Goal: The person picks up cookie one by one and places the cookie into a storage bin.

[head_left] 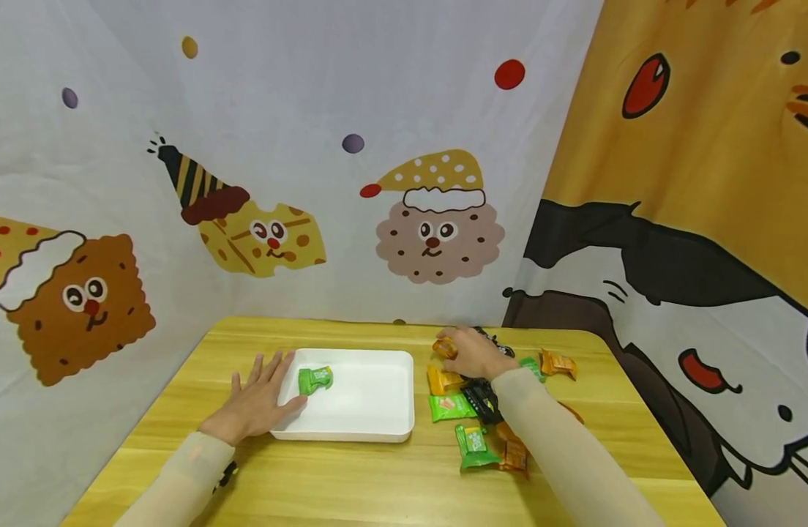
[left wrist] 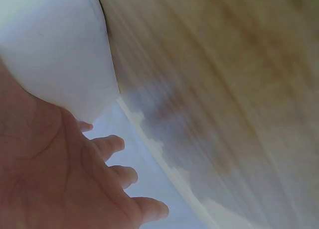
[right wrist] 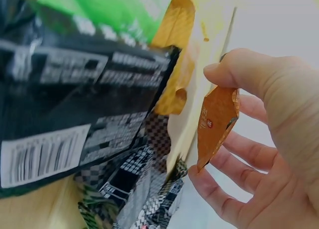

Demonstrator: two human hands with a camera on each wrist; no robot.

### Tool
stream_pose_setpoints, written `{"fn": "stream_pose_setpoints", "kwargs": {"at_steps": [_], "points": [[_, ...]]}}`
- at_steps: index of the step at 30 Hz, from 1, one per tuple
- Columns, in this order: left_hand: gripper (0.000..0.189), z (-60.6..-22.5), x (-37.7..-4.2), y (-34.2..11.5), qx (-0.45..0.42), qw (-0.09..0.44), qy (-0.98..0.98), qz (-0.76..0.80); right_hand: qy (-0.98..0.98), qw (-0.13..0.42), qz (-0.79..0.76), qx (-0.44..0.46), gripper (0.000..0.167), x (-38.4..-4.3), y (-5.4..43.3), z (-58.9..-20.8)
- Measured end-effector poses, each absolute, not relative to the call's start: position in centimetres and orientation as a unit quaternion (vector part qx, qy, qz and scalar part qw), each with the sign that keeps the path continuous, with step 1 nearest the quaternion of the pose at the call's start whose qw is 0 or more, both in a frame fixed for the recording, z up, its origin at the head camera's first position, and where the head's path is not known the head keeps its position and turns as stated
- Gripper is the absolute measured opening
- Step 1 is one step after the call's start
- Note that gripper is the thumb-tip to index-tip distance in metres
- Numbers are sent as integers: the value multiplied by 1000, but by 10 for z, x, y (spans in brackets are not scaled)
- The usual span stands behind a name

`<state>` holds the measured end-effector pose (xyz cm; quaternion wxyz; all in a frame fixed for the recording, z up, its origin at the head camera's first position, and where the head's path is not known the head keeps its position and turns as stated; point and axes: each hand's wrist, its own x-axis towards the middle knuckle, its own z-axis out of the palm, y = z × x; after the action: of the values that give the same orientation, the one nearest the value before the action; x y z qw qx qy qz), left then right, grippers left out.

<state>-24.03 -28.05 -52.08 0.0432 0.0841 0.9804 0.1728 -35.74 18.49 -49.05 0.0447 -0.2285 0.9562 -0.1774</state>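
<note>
A white tray (head_left: 367,395) lies on the table with one green wrapped snack (head_left: 315,380) at its left side. Against the tray's left edge rests my left hand (head_left: 255,395), fingers spread and straight; the left wrist view shows its palm (left wrist: 60,174) beside the tray wall (left wrist: 65,50). To the right of the tray, my right hand (head_left: 475,353) pinches an orange wrapped packet (right wrist: 217,124) between thumb and fingers. Under and around that hand are a yellow-orange packet (head_left: 443,380), a black packet (right wrist: 79,104) with a barcode, and a green packet (head_left: 451,407).
Nearer the front of the pile lie another green packet (head_left: 473,445) and a brown-orange one (head_left: 513,452), partly behind the right sleeve. An orange packet (head_left: 558,364) sits at the far right. The wooden table (head_left: 351,483) ends at a printed cloth (head_left: 279,146) behind.
</note>
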Motion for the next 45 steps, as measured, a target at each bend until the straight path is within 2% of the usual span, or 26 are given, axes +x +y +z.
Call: {"fn": "stream_pose_setpoints", "kwargs": {"at_steps": [25,45], "points": [[107,-520,-239,-281,84,37,981,173,935,-14,-153,-320,58,-328,135,-463],[107,-522,-241,-281,97,26,981,164,917,-3,-103,-385,59,-312,69,-456]]}}
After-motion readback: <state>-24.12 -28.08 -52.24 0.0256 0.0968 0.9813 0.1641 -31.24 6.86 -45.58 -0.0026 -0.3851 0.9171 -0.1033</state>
